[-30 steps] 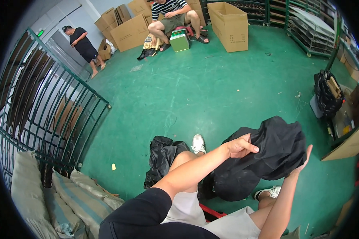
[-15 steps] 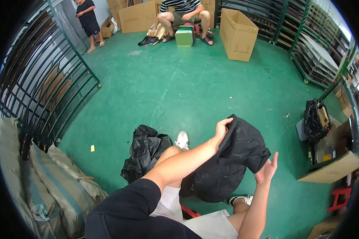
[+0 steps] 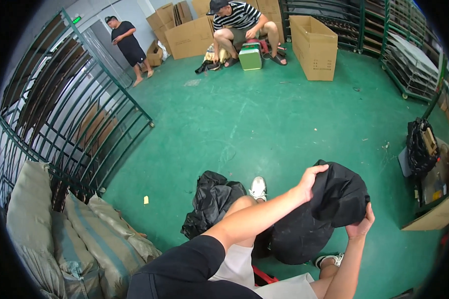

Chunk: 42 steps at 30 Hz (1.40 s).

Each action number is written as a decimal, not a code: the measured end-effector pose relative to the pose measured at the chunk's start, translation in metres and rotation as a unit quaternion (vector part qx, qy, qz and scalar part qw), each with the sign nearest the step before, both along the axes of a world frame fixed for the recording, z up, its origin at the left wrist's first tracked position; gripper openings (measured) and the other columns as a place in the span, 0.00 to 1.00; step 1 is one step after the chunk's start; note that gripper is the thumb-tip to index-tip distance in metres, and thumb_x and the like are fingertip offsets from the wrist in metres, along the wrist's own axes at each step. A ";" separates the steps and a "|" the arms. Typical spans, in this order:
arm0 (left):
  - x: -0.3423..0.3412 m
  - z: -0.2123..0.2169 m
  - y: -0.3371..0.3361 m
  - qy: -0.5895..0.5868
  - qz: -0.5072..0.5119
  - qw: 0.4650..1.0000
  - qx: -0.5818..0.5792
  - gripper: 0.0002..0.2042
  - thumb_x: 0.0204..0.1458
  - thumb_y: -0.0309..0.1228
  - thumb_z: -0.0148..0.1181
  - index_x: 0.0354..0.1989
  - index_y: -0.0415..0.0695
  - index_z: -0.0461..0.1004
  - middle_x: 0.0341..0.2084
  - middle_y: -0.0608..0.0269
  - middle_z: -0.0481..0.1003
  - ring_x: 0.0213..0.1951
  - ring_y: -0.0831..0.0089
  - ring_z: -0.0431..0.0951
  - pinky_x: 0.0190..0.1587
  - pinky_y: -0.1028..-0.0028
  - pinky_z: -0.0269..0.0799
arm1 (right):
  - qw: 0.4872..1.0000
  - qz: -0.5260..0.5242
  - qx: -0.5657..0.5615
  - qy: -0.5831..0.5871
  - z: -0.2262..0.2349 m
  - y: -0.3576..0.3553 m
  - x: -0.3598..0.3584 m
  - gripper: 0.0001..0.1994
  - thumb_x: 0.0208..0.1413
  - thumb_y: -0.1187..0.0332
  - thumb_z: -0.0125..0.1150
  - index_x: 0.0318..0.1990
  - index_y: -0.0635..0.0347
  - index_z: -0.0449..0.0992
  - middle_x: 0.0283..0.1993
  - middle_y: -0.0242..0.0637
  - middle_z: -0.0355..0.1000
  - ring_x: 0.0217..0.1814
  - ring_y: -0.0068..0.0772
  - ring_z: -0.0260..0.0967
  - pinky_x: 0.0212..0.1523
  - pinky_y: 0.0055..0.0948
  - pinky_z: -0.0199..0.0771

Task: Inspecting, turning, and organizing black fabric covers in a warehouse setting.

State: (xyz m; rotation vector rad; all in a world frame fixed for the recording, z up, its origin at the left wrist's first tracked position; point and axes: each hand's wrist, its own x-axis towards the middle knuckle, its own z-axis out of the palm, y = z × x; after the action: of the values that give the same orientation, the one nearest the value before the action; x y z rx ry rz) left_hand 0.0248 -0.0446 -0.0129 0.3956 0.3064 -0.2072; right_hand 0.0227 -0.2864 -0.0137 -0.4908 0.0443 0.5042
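A black cloth piece (image 3: 340, 192), perhaps a bag, is stretched between my hands above my lap and right shin. My left hand (image 3: 312, 182) is closed on its upper left edge, with the fingers partly behind the fabric. At the lower right edge, my right hand (image 3: 361, 225) grips the cloth, fingers against its side. Below it a rounded dark bundle (image 3: 302, 241) sits between my legs; whether it joins the held cloth cannot be told. A crumpled black plastic bag (image 3: 214, 199) lies on the floor by my left leg.
Woven sacks (image 3: 92, 239) lean at the left beside a green wire rack (image 3: 110, 114). A person (image 3: 244, 25) sits at the back behind a green box (image 3: 250, 57), near a tall open carton (image 3: 314, 52). Another person (image 3: 127, 42) stands at far left. Cardboard (image 3: 431, 214) lies right.
My right hand, whose fingers were spread out under the cloth, now closes on its edge. The cloth's folded end has opened wider. The view has swung, shifting the scene rightward.
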 end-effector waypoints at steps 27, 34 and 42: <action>-0.011 0.004 -0.005 -0.006 -0.059 0.996 -0.069 0.13 0.47 0.28 0.53 0.38 0.34 0.74 0.35 0.52 0.79 0.36 0.62 0.81 0.45 0.64 0.78 | 0.995 -0.010 -0.096 -0.005 0.009 0.005 0.014 0.17 0.62 0.68 0.52 0.54 0.68 0.72 0.54 0.44 0.73 0.54 0.39 0.73 0.57 0.37 0.72; -0.015 0.025 0.001 -0.044 -0.045 0.997 -0.042 0.14 0.47 0.28 0.55 0.41 0.34 0.75 0.38 0.52 0.80 0.39 0.60 0.81 0.50 0.63 0.76 | 0.989 -0.053 -0.134 -0.005 0.004 0.011 0.018 0.14 0.59 0.72 0.56 0.50 0.68 0.73 0.49 0.42 0.76 0.49 0.37 0.75 0.52 0.36 0.76; 0.009 0.026 0.003 -0.044 -0.021 0.998 -0.043 0.17 0.49 0.28 0.52 0.46 0.30 0.72 0.44 0.45 0.76 0.47 0.55 0.77 0.56 0.59 0.72 | 0.982 -0.088 -0.164 0.036 0.026 0.017 0.037 0.14 0.62 0.67 0.54 0.49 0.69 0.75 0.48 0.43 0.77 0.47 0.37 0.76 0.51 0.36 0.76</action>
State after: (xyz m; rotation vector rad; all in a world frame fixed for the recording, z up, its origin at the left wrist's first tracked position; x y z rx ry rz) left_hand 0.0341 -0.0412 0.0135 0.3250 0.2025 -0.2422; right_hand 0.0601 -0.2689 0.0126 -0.7831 0.2409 0.3412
